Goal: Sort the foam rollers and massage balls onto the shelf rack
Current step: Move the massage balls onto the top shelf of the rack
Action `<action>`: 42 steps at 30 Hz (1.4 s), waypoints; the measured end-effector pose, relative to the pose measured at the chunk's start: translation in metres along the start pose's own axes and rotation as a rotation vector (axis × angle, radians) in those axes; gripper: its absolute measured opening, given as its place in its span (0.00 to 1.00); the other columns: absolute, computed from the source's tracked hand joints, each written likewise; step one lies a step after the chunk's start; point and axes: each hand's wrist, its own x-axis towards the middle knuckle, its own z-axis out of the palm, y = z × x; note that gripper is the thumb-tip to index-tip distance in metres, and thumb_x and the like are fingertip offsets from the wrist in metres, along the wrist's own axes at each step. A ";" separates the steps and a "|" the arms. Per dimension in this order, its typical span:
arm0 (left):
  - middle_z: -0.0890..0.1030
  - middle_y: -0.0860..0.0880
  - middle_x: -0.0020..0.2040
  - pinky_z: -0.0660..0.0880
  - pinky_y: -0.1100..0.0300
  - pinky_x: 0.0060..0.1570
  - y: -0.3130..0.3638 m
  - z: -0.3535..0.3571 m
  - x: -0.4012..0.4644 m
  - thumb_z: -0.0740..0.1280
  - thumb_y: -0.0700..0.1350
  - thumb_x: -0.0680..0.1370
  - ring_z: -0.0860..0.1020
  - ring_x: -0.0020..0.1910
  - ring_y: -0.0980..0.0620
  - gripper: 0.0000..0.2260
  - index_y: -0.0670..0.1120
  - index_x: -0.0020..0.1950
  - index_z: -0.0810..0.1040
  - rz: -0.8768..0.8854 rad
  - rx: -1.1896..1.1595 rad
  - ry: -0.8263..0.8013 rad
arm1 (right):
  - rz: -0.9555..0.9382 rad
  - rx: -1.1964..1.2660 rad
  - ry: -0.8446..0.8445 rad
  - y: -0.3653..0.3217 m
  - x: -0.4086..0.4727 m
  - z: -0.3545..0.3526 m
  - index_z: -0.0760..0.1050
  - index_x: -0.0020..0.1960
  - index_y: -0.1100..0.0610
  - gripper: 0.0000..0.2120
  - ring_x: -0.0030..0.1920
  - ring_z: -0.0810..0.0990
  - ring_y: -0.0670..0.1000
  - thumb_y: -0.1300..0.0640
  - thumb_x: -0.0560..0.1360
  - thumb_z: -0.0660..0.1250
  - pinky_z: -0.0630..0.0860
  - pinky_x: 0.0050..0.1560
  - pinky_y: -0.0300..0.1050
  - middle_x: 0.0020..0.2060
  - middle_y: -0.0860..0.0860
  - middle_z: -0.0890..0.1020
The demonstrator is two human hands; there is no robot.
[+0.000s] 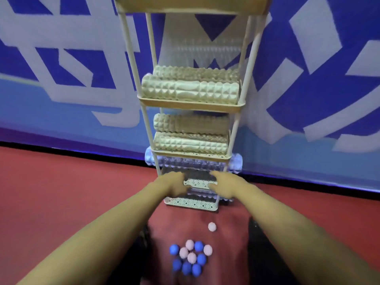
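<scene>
A tall cream shelf rack [240, 105] stands against the wall. Cream foam rollers [191, 90] lie on its upper tiers, with more cream rollers [190, 141] on the tier below. A long lavender roller [192, 162] sticks out both sides of a lower tier, and another lavender roller [202, 192] lies at the bottom. My left hand [175, 185] and right hand [223, 187] reach into the low tiers on either side of a perforated white rim [200, 183]. Their fingertips are blurred and partly hidden. Blue and pink massage balls [190, 257] cluster on a red cloth. One pink ball [212, 226] lies apart.
The rack's perforated bottom tray [192, 203] sits at the far edge of the red cloth [230, 243] on a red floor [61, 192]. A blue and white patterned wall [61, 79] runs behind.
</scene>
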 end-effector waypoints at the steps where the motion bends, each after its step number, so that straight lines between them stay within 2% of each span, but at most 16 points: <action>1: 0.79 0.42 0.66 0.72 0.49 0.64 -0.002 0.021 0.007 0.62 0.58 0.80 0.76 0.64 0.40 0.21 0.45 0.67 0.77 -0.011 0.006 -0.081 | 0.019 -0.009 -0.103 0.006 0.006 0.020 0.63 0.78 0.57 0.28 0.71 0.71 0.60 0.45 0.82 0.60 0.70 0.69 0.51 0.75 0.58 0.69; 4: 0.76 0.41 0.69 0.71 0.51 0.65 -0.006 0.079 0.031 0.63 0.57 0.81 0.74 0.67 0.41 0.23 0.42 0.69 0.76 -0.036 0.001 -0.249 | 0.034 -0.041 -0.337 0.024 0.024 0.080 0.74 0.70 0.62 0.24 0.66 0.76 0.59 0.45 0.82 0.61 0.72 0.65 0.47 0.69 0.60 0.75; 6: 0.76 0.41 0.69 0.71 0.52 0.66 -0.011 0.116 0.051 0.62 0.57 0.82 0.74 0.67 0.42 0.23 0.41 0.68 0.76 -0.050 -0.023 -0.322 | 0.044 -0.033 -0.432 0.037 0.037 0.118 0.76 0.67 0.63 0.24 0.60 0.77 0.57 0.46 0.83 0.60 0.72 0.61 0.46 0.66 0.61 0.77; 9: 0.76 0.42 0.70 0.71 0.52 0.67 -0.021 0.167 0.076 0.62 0.57 0.82 0.75 0.66 0.42 0.23 0.42 0.69 0.76 -0.082 -0.067 -0.397 | 0.073 0.031 -0.484 0.058 0.057 0.167 0.74 0.70 0.63 0.22 0.64 0.76 0.57 0.49 0.83 0.61 0.71 0.60 0.44 0.68 0.59 0.76; 12: 0.76 0.44 0.71 0.70 0.53 0.67 -0.031 0.220 0.100 0.62 0.56 0.82 0.75 0.67 0.43 0.23 0.44 0.72 0.74 -0.106 -0.100 -0.468 | 0.130 0.106 -0.522 0.079 0.082 0.221 0.71 0.73 0.64 0.24 0.69 0.73 0.58 0.50 0.82 0.63 0.69 0.66 0.45 0.71 0.60 0.73; 17: 0.76 0.45 0.70 0.72 0.56 0.64 -0.057 0.305 0.133 0.64 0.55 0.81 0.75 0.66 0.44 0.23 0.47 0.73 0.72 -0.142 -0.123 -0.596 | 0.186 0.185 -0.589 0.103 0.114 0.306 0.77 0.67 0.60 0.22 0.62 0.78 0.58 0.47 0.78 0.68 0.74 0.63 0.48 0.63 0.57 0.80; 19: 0.74 0.45 0.71 0.71 0.59 0.63 -0.065 0.331 0.143 0.66 0.52 0.80 0.74 0.67 0.44 0.24 0.49 0.75 0.69 -0.133 -0.147 -0.606 | 0.191 0.227 -0.558 0.110 0.124 0.340 0.78 0.62 0.55 0.22 0.57 0.80 0.57 0.43 0.73 0.71 0.76 0.60 0.49 0.58 0.54 0.82; 22: 0.74 0.45 0.71 0.67 0.63 0.59 -0.071 0.360 0.157 0.67 0.45 0.80 0.74 0.67 0.44 0.24 0.47 0.76 0.69 -0.094 -0.219 -0.543 | 0.209 0.299 -0.528 0.117 0.138 0.382 0.78 0.52 0.52 0.17 0.51 0.82 0.56 0.42 0.70 0.67 0.78 0.53 0.48 0.52 0.53 0.84; 24: 0.72 0.45 0.73 0.67 0.60 0.65 -0.074 0.377 0.167 0.68 0.43 0.79 0.73 0.69 0.44 0.23 0.48 0.74 0.71 -0.087 -0.254 -0.492 | 0.239 0.365 -0.482 0.118 0.145 0.399 0.75 0.48 0.50 0.13 0.51 0.82 0.56 0.43 0.71 0.68 0.76 0.48 0.45 0.52 0.53 0.84; 26: 0.72 0.45 0.73 0.69 0.55 0.68 -0.076 0.393 0.176 0.67 0.45 0.79 0.73 0.68 0.42 0.22 0.51 0.73 0.72 -0.104 -0.271 -0.465 | 0.277 0.423 -0.409 0.120 0.150 0.414 0.77 0.55 0.50 0.16 0.56 0.82 0.56 0.44 0.71 0.69 0.77 0.54 0.47 0.57 0.53 0.82; 30: 0.73 0.45 0.72 0.70 0.53 0.67 -0.077 0.419 0.185 0.64 0.48 0.76 0.73 0.68 0.41 0.24 0.54 0.73 0.72 -0.155 -0.307 -0.422 | 0.319 0.499 -0.373 0.120 0.156 0.441 0.73 0.68 0.47 0.33 0.65 0.76 0.57 0.39 0.64 0.62 0.74 0.65 0.53 0.65 0.54 0.76; 33: 0.71 0.43 0.71 0.69 0.55 0.65 -0.080 0.433 0.187 0.65 0.45 0.79 0.72 0.67 0.40 0.23 0.53 0.75 0.70 -0.170 -0.293 -0.404 | 0.355 0.530 -0.359 0.118 0.157 0.448 0.74 0.67 0.48 0.31 0.64 0.76 0.58 0.41 0.65 0.63 0.74 0.64 0.53 0.62 0.54 0.75; 37: 0.67 0.44 0.67 0.69 0.56 0.64 -0.084 0.436 0.184 0.66 0.43 0.78 0.76 0.60 0.41 0.24 0.50 0.74 0.69 -0.190 -0.346 -0.347 | 0.385 0.567 -0.292 0.121 0.156 0.452 0.74 0.67 0.50 0.30 0.60 0.77 0.58 0.45 0.66 0.72 0.74 0.62 0.50 0.61 0.55 0.75; 39: 0.65 0.49 0.63 0.72 0.56 0.63 -0.088 0.433 0.184 0.67 0.43 0.76 0.77 0.54 0.46 0.25 0.52 0.72 0.69 -0.216 -0.429 -0.311 | 0.379 0.609 -0.169 0.124 0.156 0.452 0.79 0.61 0.56 0.26 0.58 0.77 0.60 0.47 0.65 0.71 0.73 0.61 0.48 0.55 0.58 0.79; 41: 0.68 0.50 0.65 0.69 0.67 0.64 -0.094 0.431 0.187 0.68 0.42 0.71 0.72 0.54 0.58 0.28 0.53 0.72 0.70 -0.182 -0.562 -0.283 | 0.374 0.618 -0.066 0.127 0.157 0.450 0.82 0.47 0.61 0.13 0.53 0.76 0.61 0.55 0.66 0.72 0.71 0.59 0.47 0.43 0.59 0.83; 42: 0.70 0.49 0.66 0.66 0.71 0.65 -0.095 0.430 0.188 0.69 0.41 0.70 0.69 0.55 0.62 0.30 0.52 0.72 0.70 -0.161 -0.642 -0.284 | 0.375 0.615 -0.047 0.131 0.157 0.450 0.80 0.39 0.60 0.06 0.50 0.75 0.60 0.57 0.67 0.72 0.70 0.57 0.47 0.37 0.57 0.82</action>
